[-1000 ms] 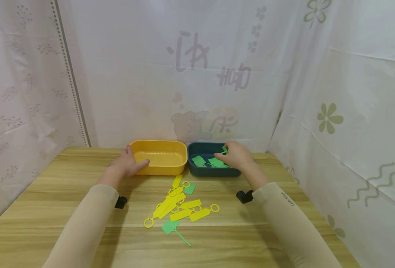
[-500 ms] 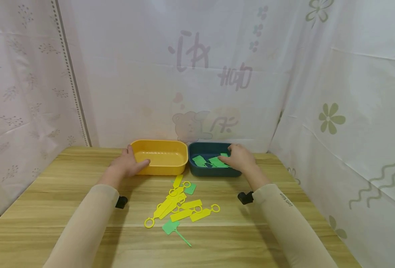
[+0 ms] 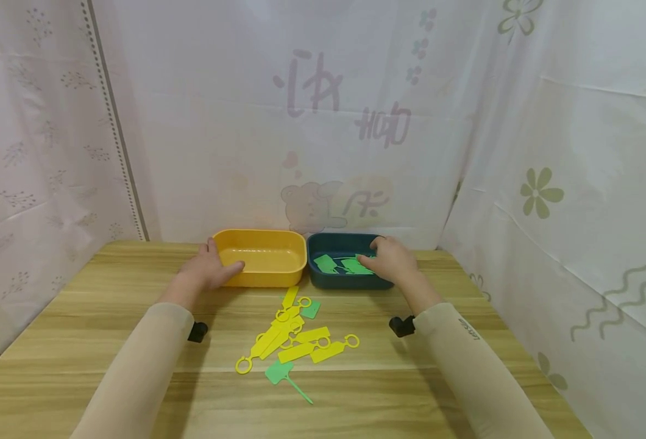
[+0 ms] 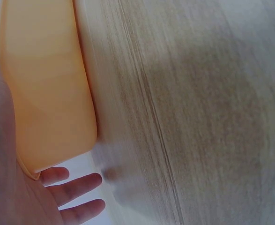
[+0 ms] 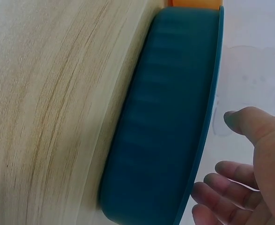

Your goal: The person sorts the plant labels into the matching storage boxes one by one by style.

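Note:
In the head view my left hand point(image 3: 205, 268) rests against the left end of a yellow plastic bin point(image 3: 279, 279). Its fingers are extended past the bin's end in the left wrist view, and the thumb lies over the front rim. My right hand point(image 3: 393, 261) is above the right end of a dark teal bin point(image 3: 350, 281), fingers spread with nothing between them, as the right wrist view shows. Inside that bin lie several green plastic tags point(image 3: 325, 263), partly covered by the hand. The yellow bin holds nothing visible.
In front of the bins lies a loose pile of yellow ring tags point(image 3: 297, 352). One green tag point(image 3: 311, 310) is partly under it, and another green tag point(image 3: 279, 372) with a long stem lies nearer. A patterned curtain point(image 3: 219, 134) hangs behind the wooden table point(image 3: 389, 390).
The right hand has let go of a green tag, which now lies in the teal bin, and has shifted slightly right and down. My left hand has stayed in place.

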The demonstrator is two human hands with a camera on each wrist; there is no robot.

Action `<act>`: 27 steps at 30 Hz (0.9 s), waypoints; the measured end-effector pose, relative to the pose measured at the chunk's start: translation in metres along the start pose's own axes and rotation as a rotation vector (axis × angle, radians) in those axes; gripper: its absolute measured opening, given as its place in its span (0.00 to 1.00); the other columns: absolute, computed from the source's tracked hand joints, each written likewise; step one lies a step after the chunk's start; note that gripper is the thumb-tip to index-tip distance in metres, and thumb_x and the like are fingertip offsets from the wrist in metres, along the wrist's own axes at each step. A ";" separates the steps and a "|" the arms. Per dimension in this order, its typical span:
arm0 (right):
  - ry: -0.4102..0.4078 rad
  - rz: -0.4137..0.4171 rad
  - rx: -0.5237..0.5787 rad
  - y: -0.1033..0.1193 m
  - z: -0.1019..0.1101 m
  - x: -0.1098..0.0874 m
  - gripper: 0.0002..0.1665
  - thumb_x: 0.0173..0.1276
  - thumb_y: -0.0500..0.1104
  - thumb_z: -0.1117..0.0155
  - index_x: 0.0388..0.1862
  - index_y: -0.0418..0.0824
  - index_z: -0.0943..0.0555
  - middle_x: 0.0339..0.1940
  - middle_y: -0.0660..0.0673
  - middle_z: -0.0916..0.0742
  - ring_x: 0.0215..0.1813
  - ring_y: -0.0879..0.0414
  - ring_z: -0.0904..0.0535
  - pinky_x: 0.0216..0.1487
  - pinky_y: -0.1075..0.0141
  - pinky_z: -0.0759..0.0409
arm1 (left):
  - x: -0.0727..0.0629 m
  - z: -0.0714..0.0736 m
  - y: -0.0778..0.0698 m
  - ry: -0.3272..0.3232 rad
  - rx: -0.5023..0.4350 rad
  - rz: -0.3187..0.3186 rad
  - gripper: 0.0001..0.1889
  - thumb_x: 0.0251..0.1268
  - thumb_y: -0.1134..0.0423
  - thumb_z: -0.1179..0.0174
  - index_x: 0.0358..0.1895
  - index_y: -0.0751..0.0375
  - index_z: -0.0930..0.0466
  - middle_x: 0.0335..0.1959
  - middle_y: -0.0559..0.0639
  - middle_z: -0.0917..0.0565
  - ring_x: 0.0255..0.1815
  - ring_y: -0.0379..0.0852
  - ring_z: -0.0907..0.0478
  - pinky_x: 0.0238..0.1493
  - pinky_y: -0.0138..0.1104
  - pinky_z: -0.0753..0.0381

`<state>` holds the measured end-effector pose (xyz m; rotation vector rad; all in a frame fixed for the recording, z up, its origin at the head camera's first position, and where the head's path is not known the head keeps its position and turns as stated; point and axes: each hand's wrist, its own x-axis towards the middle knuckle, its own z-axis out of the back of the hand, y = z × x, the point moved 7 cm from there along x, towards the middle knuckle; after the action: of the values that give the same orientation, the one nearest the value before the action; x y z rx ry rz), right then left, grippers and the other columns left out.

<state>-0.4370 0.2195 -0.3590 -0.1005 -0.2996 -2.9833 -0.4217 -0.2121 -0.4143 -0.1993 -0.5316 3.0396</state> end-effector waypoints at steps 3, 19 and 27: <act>0.000 0.014 0.006 0.005 0.002 -0.003 0.40 0.80 0.65 0.35 0.73 0.35 0.20 0.73 0.32 0.17 0.71 0.36 0.19 0.67 0.40 0.17 | 0.001 -0.001 0.001 0.004 -0.003 0.002 0.66 0.78 0.21 0.59 0.85 0.82 0.75 0.87 0.83 0.60 0.77 0.87 0.33 0.75 0.70 0.29; 0.023 0.067 0.002 0.043 -0.002 -0.018 0.36 0.78 0.65 0.33 0.71 0.41 0.18 0.65 0.41 0.14 0.63 0.43 0.14 0.63 0.43 0.14 | 0.001 -0.002 0.002 -0.001 -0.011 0.003 0.67 0.77 0.22 0.59 0.85 0.81 0.75 0.88 0.83 0.60 0.76 0.87 0.33 0.76 0.71 0.29; 0.014 0.144 -0.017 0.072 -0.005 -0.027 0.33 0.77 0.65 0.31 0.66 0.44 0.16 0.61 0.44 0.13 0.56 0.49 0.14 0.57 0.49 0.12 | -0.002 0.001 0.000 -0.018 -0.018 -0.001 0.66 0.77 0.22 0.58 0.85 0.81 0.75 0.88 0.82 0.59 0.77 0.86 0.34 0.76 0.70 0.29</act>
<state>-0.3998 0.1523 -0.3517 -0.0992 -0.2535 -2.8434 -0.4200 -0.2129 -0.4135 -0.1728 -0.5606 3.0390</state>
